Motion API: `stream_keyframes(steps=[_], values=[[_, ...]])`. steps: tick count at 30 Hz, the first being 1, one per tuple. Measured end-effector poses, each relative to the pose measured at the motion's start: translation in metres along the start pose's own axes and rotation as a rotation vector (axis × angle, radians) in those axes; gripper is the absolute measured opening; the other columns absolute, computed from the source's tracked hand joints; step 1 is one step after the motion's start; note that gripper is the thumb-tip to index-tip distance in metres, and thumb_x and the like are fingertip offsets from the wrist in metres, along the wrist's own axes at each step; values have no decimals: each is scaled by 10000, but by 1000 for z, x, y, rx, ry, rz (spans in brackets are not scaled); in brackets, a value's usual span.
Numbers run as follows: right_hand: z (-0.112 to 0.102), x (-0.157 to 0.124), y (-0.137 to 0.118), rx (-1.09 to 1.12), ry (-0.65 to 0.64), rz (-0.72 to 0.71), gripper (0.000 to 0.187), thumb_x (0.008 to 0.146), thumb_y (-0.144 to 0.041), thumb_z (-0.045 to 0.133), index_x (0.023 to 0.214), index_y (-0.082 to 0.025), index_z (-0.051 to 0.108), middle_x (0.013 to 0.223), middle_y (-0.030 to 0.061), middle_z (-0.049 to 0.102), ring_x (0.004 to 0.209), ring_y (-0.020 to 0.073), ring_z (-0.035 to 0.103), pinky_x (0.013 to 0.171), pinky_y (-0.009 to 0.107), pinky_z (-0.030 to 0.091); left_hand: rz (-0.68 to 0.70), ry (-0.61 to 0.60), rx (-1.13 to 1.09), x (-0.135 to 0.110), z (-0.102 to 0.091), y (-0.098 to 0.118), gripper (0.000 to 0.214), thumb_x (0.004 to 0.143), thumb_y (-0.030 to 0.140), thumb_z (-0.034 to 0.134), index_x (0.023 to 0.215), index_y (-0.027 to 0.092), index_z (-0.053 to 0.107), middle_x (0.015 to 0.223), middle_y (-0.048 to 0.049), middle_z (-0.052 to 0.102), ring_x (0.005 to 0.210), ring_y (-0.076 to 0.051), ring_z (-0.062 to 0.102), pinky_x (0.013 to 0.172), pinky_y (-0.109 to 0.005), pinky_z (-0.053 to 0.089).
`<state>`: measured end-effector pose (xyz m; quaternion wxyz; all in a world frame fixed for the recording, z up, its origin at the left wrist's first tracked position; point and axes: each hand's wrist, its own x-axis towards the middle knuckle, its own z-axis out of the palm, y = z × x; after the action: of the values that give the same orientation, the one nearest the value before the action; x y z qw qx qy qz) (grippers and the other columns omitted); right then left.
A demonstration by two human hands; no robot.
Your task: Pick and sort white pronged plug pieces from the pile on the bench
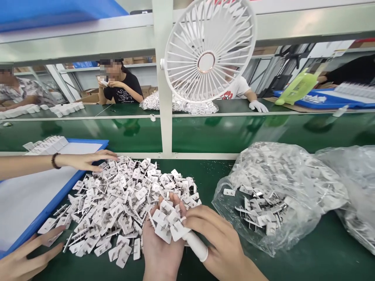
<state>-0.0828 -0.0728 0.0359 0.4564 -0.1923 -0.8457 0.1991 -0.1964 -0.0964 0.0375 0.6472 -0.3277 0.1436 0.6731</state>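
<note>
The left hand [159, 242] cups white plug inserts [165, 224]; the right hand's [216, 242] grip pinches one above the bench [322, 261].

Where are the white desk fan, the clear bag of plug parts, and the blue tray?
white desk fan [206, 62], head view, its centre hub.
clear bag of plug parts [281, 171], head view, upper plastic.
blue tray [47, 210], head view, front rim.

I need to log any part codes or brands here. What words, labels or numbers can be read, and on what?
None can be read.
White print on the black T-shirt of the person across the belt: too small and blurred.
Red mark on the white shirt behind the white plastic fan: illegible.
White plastic plug parts on the table: no visible marking.
</note>
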Motion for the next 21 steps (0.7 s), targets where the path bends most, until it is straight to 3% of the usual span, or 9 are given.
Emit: stream_keyframes(steps=[4,10,12,15,18,21], values=[[3,-5,3,-31,137,-145,286,689,69,507,890,-133,520,840,93,557,741,163,521,629,320,472,-53,-9,-20,1,-2,-6,248,824,181,355,941,73,546,903,-145,584,842,-180,593,696,-291,516],[-1,-5,4,-72,161,-249,361,660,81,522,957,-122,489,873,104,545,770,181,519,650,356,475,-71,-35,-54,1,-3,-6,270,834,197,353,1009,79,521,900,-140,581,836,-186,587,684,-308,521],[-3,-2,9,-139,165,-196,286,694,44,527,912,-139,496,864,93,548,766,176,516,650,338,470,2,-22,-62,0,-4,-1,280,832,169,349,1051,88,503,963,-152,568,901,-196,572,713,-321,520],[-1,2,27,-336,36,46,194,740,-2,480,842,-167,491,848,68,562,784,179,517,659,315,455,162,-1,-65,-3,-5,6,312,830,144,331,1101,127,485,1043,-151,550,965,-210,551,727,-341,521],[5,4,49,-463,-134,237,244,698,31,411,813,-170,489,806,55,567,741,188,520,604,298,436,235,-1,-80,-7,-5,9,339,831,141,312,1132,129,468,1081,-156,538,986,-209,542,730,-339,521],[11,5,61,-466,-210,283,338,614,74,375,815,-165,504,773,46,569,711,186,525,553,269,422,248,-6,-65,-9,-5,9,344,825,131,320,1133,122,472,1079,-161,545,994,-213,539,736,-335,520]])
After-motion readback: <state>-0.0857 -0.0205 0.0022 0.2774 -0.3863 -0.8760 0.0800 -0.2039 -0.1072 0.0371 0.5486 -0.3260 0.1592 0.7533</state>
